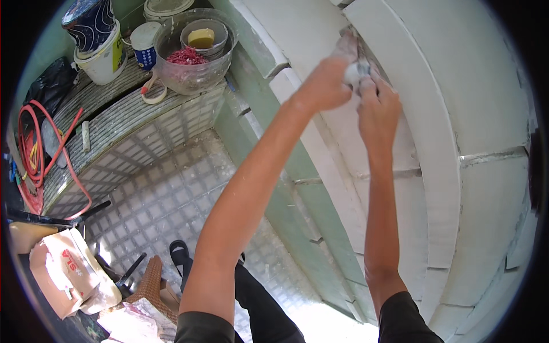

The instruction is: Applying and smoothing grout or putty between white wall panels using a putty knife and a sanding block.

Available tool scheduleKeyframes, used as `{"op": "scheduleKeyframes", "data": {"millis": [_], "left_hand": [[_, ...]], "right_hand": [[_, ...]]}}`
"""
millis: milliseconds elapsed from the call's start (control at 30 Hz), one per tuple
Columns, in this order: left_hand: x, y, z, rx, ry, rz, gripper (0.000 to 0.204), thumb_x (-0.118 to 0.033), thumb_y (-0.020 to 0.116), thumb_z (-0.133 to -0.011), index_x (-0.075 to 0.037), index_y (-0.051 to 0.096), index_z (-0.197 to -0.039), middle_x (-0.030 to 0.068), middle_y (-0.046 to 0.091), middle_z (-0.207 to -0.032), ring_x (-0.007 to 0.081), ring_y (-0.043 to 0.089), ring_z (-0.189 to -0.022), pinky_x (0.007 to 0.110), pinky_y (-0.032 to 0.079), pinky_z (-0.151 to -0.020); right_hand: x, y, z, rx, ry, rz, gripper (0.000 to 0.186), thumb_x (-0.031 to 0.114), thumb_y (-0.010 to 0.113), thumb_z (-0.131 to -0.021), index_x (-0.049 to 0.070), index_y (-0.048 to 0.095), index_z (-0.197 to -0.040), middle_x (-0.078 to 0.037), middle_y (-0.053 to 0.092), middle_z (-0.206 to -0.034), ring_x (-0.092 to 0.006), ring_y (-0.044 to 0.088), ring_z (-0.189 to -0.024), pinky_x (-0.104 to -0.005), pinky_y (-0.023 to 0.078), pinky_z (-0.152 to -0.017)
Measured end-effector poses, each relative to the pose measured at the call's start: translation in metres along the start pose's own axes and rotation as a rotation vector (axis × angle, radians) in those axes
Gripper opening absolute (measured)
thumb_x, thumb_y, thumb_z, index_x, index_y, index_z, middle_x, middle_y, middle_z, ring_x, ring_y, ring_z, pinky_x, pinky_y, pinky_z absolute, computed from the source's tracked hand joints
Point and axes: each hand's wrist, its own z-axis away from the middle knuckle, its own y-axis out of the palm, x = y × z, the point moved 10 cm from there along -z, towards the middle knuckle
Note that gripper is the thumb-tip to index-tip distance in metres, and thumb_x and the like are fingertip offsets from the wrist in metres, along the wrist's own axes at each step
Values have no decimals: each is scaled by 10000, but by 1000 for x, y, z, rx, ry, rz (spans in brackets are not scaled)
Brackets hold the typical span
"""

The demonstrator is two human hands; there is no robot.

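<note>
Both arms reach up to the pale panels (pixel 384 211) on the right. My left hand (pixel 329 83) lies against a panel near a joint, its fingertips pointing up and smeared white. Close beside it, my right hand (pixel 379 106) has its fingers closed at a small white-and-grey thing (pixel 358 72) lying between the two hands. Its kind is too blurred and covered to make out. A thin grey edge shows by the left fingertips; I cannot tell whether it belongs to the same thing.
At the upper left, a ribbed bench (pixel 114 123) carries a clear bowl (pixel 194 77) with reddish shreds and a smaller bowl, a tape roll (pixel 153 91), buckets (pixel 103 63) and a red hose (pixel 43 137). A cardboard box (pixel 63 268) stands lower left. Tiles (pixel 171 177) cover the floor.
</note>
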Motion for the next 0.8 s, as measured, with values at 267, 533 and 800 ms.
{"op": "scheduleKeyframes", "data": {"millis": [267, 533, 800], "left_hand": [[-50, 72, 74, -24, 304, -14, 778, 129, 548, -697, 128, 348, -1448, 333, 233, -1578, 454, 216, -1484, 417, 206, -1241], [-44, 57, 44, -89, 284, -166, 793, 133, 546, -671, 136, 323, -1432, 352, 291, -1522, 478, 275, -1437, 425, 274, -1210], [-2, -28, -22, 0, 199, -221, 651, 95, 514, -718, 119, 461, -1366, 347, 323, -1526, 423, 221, -1488, 415, 202, -1245]], "right_hand": [[-28, -54, 113, 31, 393, -491, 482, 102, 501, -977, -10, 512, -1446, -20, 598, -812, -23, 376, -586, -229, 299, -487], [-31, -46, 75, -34, 276, -262, 441, 100, 506, -974, 2, 569, -1399, 2, 566, -750, -38, 341, -556, -241, 270, -483], [13, 16, -19, -59, 127, -253, 434, 151, 508, -948, -34, 600, -1330, -127, 578, -687, -156, 458, -578, -336, 394, -565]]}}
